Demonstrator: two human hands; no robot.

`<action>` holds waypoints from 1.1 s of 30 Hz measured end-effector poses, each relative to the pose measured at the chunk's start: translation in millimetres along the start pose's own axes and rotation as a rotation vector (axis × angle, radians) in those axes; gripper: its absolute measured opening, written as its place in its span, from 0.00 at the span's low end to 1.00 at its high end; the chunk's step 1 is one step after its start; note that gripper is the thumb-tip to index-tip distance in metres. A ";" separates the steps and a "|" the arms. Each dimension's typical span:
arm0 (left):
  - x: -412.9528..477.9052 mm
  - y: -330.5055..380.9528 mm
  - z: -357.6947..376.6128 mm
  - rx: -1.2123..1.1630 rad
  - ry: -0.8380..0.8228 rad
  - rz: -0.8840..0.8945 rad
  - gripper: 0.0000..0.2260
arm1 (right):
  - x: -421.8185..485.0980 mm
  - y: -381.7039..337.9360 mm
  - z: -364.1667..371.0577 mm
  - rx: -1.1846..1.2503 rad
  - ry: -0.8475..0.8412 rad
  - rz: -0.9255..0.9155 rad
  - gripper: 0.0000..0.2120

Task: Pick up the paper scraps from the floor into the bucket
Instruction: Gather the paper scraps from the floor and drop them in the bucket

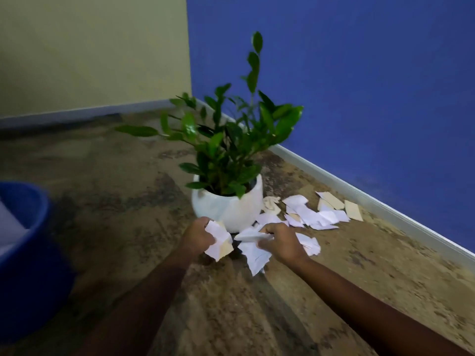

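Mottled brown floor (128, 176) met a blue wall (359, 86) and a pale yellow one in a corner, with a leafy plant in a white pot (228, 204) standing near the join.

By the look of it the job was only partly done. A loose pile of paper scraps (316, 214) lay on the floor between the pot and the blue wall's skirting, and a few more lay just beside the right hand (280, 244). The blue bucket (28, 253) sat well apart at the left edge of view; a pale shape showed inside it, but whether that was paper could not be told.

The left hand (196, 237) was curled tight around a crumpled wad of scraps (219, 241), held just in front of the pot. The right hand's fingers were curled round several larger torn pieces (253, 249), which hung from its grip above the floor. Both handfuls had yet to reach the bucket, and the pile by the wall was left to gather.
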State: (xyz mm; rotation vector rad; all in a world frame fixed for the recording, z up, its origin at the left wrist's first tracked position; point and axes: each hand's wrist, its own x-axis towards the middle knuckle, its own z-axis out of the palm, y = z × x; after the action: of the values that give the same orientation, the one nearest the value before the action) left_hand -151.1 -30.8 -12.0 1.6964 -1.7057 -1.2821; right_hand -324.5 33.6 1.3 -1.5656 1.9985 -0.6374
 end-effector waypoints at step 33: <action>-90.5 -80.2 -304.2 0.382 0.925 -0.229 0.21 | -21.0 -352.9 187.3 0.104 -0.184 -0.372 0.19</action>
State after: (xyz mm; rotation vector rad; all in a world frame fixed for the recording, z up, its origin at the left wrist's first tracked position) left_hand 156.5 -27.9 100.0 2.2391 -1.2262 -0.1136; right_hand 59.9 -33.2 90.2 -1.8746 1.5297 -0.6951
